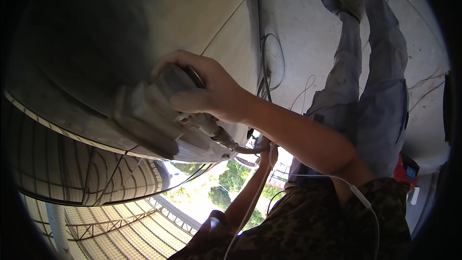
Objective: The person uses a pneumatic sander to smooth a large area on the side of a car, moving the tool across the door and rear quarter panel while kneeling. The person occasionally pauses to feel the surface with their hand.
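My right hand (pixel 207 89) is wrapped over the dark top of a pneumatic sander (pixel 173 83), thumb along its near side. The sander's lower part and pad (pixel 144 120) are smeared by motion. They lie against a dull grey, patchy vehicle body panel (pixel 202 0). From a metal fitting on the tool, an air hose (pixel 248 150) runs to my left hand (pixel 267 150). That hand is closed around the hose, farther back and partly hidden by my right forearm.
A glossy vehicle window (pixel 86 168) reflects the roof beams. Dark cables (pixel 264 62) hang along the panel edge to the concrete floor (pixel 298 14). A thin white cord (pixel 358 195) crosses my camouflage shirt. A red object (pixel 406 171) is beside my hip. Roof trusses (pixel 110 226) show at lower left.
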`<state>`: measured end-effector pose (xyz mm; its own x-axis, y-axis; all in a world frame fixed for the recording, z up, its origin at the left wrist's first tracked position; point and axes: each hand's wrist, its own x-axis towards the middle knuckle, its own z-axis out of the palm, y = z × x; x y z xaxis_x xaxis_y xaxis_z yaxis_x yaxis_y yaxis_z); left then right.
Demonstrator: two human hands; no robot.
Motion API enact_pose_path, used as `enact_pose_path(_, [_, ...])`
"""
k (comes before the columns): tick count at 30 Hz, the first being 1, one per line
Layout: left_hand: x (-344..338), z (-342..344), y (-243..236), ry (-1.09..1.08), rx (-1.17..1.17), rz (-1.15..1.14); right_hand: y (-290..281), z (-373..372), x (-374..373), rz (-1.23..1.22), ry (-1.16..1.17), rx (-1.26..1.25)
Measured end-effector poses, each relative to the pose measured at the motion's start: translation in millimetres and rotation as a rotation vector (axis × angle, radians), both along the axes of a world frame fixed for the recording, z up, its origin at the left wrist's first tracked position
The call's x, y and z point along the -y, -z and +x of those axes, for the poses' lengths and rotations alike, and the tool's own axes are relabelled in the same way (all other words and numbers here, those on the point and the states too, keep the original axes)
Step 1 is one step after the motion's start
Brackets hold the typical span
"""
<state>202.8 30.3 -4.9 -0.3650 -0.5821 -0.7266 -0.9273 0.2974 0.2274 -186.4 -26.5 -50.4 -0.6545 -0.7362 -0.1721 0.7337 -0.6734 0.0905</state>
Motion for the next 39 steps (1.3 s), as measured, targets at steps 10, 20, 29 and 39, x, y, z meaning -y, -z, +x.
enact_pose_path(10, [-15.3,0.5,-12.3,0.1,0.043,-0.012,-5.8,15.4,-1.2,0.013,-0.196,0.05])
enact_pose_path(20, [-1.2,-2.4,-12.9,-0.186,0.026,0.044,-4.8,14.5,5.3,-0.01,-0.212,0.078])
enact_pose_path(29, [-35.3,70.4,-41.0,-0.629,0.005,0.031,-27.2,59.9,4.4,0.021,-0.242,0.101])
enact_pose_path(39, [-9.5,11.2,-56.9,-0.303,-0.07,0.012,-32.8,51.2,7.1,0.053,-0.209,0.179])
